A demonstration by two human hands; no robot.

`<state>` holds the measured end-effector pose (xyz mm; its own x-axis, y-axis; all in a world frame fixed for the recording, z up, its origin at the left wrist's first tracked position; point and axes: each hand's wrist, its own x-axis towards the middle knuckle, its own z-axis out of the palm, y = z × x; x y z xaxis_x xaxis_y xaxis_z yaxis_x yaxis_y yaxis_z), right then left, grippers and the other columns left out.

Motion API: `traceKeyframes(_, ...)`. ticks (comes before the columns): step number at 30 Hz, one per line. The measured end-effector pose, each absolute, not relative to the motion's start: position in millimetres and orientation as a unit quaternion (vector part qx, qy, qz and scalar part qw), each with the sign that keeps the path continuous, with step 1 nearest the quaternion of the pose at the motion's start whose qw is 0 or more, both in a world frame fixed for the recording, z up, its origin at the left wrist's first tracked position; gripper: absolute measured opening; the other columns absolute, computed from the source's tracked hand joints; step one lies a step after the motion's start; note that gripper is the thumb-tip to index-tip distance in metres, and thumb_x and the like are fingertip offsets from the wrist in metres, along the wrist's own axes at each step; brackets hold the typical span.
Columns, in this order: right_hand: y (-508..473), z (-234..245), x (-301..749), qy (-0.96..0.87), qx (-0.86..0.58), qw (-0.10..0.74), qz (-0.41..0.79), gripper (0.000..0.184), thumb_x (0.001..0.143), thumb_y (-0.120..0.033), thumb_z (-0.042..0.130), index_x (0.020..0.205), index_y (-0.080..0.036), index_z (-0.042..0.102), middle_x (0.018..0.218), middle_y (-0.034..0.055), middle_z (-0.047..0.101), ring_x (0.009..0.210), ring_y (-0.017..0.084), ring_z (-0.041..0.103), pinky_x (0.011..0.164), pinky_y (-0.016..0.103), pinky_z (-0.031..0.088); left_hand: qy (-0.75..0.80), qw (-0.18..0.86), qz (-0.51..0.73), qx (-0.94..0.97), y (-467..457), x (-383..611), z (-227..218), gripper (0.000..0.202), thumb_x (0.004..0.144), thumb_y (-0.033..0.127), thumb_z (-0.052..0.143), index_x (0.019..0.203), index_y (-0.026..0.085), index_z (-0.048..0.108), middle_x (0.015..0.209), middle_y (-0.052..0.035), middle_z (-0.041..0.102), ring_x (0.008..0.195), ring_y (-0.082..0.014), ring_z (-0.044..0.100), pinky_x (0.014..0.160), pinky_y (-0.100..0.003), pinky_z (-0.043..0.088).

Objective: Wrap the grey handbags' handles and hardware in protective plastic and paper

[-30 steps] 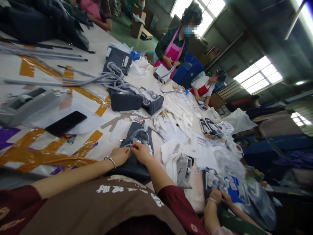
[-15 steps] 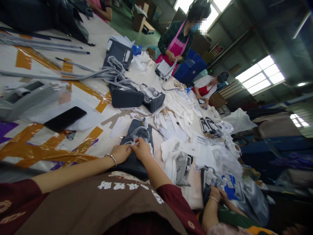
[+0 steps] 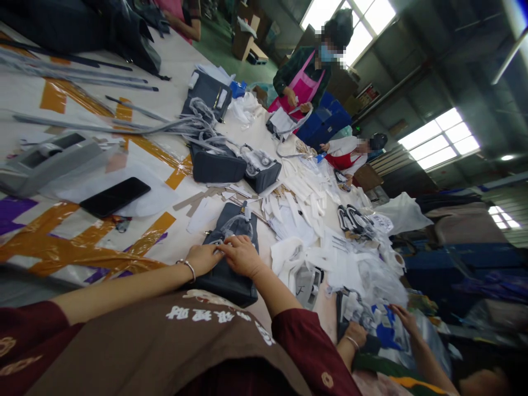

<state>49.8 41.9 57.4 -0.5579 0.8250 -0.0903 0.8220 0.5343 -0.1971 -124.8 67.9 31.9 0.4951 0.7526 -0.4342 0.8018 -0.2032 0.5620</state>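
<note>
Bag: I read a dark grey handbag on the white-sheeted table, close to the near edge and in front of the torso, with a clear loop on top of it. I can't tell what material the loop is.

Risk, slip: the fingertips meet over a very small spot, so a weak pinch could lose whatever lies there.

Risk, tipping: with the bag this near the edge, pressing down off-centre could tilt it.

Risk, snagging: loose white paper strips lie just beside the bag, and a wrist dragged sideways could catch them or mix them in.

Left hand: the fingers are curled and reach across the top of the bag toward the other hand. I can't tell if they're gripping anything.

Right hand: the hand is half closed and arched over the bag, almost touching the left fingertips. Any hold is hidden from my view.

Arms: the left forearm lies low across the table, with a bracelet at the wrist. The right forearm angles down from a maroon sleeve.

Nearby: a co-worker's hands work separately at lower right, among white and blue packaging, well apart from the bag.
</note>
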Motion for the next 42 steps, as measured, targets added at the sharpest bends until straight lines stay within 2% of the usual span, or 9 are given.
traceKeyframes(7, 53.5, 52.2, 39.5, -0.892, -0.440, -0.048, 0.086, 0.019, 0.093, -0.028, 0.054, 0.105, -0.022, 0.068, 0.114, 0.0093, 0.061, 0.107, 0.024, 0.047, 0.104, 0.042, 0.029, 0.506, 0.389, -0.020, 0.770, 62.6, -125.6, 39.5, 0.039, 0.086, 0.047, 0.047, 0.099, 0.019, 0.071, 0.099, -0.0121, 0.074, 0.101, -0.0311, 0.067, 0.088, -0.039, 0.045)
traceKeyframes(12, 57.3, 38.2, 35.6, -0.889, -0.446, -0.035, 0.099, 0.018, 0.088, -0.027, 0.061, 0.104, -0.024, 0.069, 0.126, 0.0055, 0.059, 0.122, 0.024, 0.042, 0.116, 0.047, 0.015, 0.502, 0.410, -0.011, 0.761, 59.8, -130.2, 36.5, 0.037, 0.080, 0.043, 0.052, 0.103, 0.021, 0.070, 0.101, -0.0107, 0.074, 0.103, -0.0321, 0.065, 0.097, -0.046, 0.039)
traceKeyframes(17, 56.9, 31.9, 33.3, -0.876, -0.463, -0.043, 0.127, 0.018, 0.086, -0.026, 0.062, 0.102, -0.025, 0.070, 0.131, 0.0049, 0.058, 0.128, 0.023, 0.041, 0.118, 0.047, 0.012, 0.495, 0.421, -0.006, 0.760, 61.0, -132.6, 28.0, 0.034, 0.078, 0.038, 0.053, 0.103, 0.022, 0.070, 0.101, -0.0095, 0.074, 0.105, -0.0322, 0.064, 0.104, -0.053, 0.030)
traceKeyframes(22, 58.1, 44.3, 49.4, -0.850, -0.510, -0.011, 0.134, 0.060, 0.077, -0.028, 0.069, 0.134, -0.023, 0.053, 0.153, 0.0103, 0.034, 0.138, 0.027, 0.032, 0.117, 0.049, 0.016, 0.508, 0.430, -0.024, 0.746, 65.0, -132.5, 36.1, 0.033, 0.079, 0.040, 0.050, 0.097, 0.020, 0.069, 0.093, -0.0097, 0.074, 0.097, -0.0317, 0.066, 0.093, -0.044, 0.041)
traceKeyframes(25, 59.9, 55.9, 58.5, -0.854, -0.500, 0.000, 0.141, 0.077, 0.073, -0.028, 0.071, 0.144, -0.019, 0.043, 0.155, 0.0133, 0.030, 0.140, 0.029, 0.028, 0.117, 0.050, 0.015, 0.515, 0.437, -0.029, 0.737, 66.1, -132.0, 38.2, 0.031, 0.079, 0.042, 0.051, 0.093, 0.020, 0.068, 0.088, -0.0084, 0.073, 0.091, -0.0299, 0.067, 0.085, -0.039, 0.044)
traceKeyframes(27, 59.6, 58.5, 56.4, -0.876, -0.463, 0.000, 0.137, 0.070, 0.074, -0.026, 0.070, 0.140, -0.020, 0.047, 0.155, 0.0115, 0.030, 0.141, 0.028, 0.027, 0.118, 0.049, 0.013, 0.515, 0.432, -0.027, 0.740, 66.4, -131.1, 35.2, 0.032, 0.079, 0.042, 0.050, 0.094, 0.020, 0.068, 0.089, -0.0086, 0.073, 0.090, -0.0298, 0.067, 0.082, -0.038, 0.044)
traceKeyframes(32, 54.6, 36.2, 32.4, -0.893, -0.439, 0.001, 0.101, 0.024, 0.090, -0.021, 0.054, 0.112, -0.019, 0.064, 0.141, 0.0075, 0.050, 0.135, 0.023, 0.035, 0.118, 0.042, 0.015, 0.514, 0.448, -0.001, 0.731, 66.1, -131.9, 21.7, 0.034, 0.075, 0.040, 0.053, 0.097, 0.021, 0.070, 0.085, -0.0069, 0.072, 0.086, -0.0273, 0.067, 0.072, -0.032, 0.044)
traceKeyframes(36, 54.5, 19.4, 23.7, -0.878, -0.466, 0.002, 0.111, 0.017, 0.091, -0.025, 0.055, 0.101, -0.019, 0.067, 0.124, 0.0070, 0.062, 0.124, 0.021, 0.045, 0.115, 0.040, 0.021, 0.509, 0.484, 0.013, 0.711, 65.1, -137.2, 18.7, 0.032, 0.071, 0.044, 0.058, 0.092, 0.023, 0.071, 0.079, -0.0028, 0.071, 0.081, -0.0246, 0.066, 0.068, -0.029, 0.043)
traceKeyframes(42, 61.3, 31.6, 22.7, -0.880, -0.458, -0.063, 0.110, 0.014, 0.083, -0.031, 0.064, 0.089, -0.020, 0.070, 0.101, 0.0084, 0.065, 0.106, 0.024, 0.051, 0.109, 0.042, 0.028, 0.515, 0.481, 0.020, 0.709, 66.3, -137.1, 16.9, 0.032, 0.072, 0.045, 0.057, 0.088, 0.021, 0.071, 0.079, -0.0038, 0.071, 0.082, -0.0255, 0.066, 0.066, -0.030, 0.043)
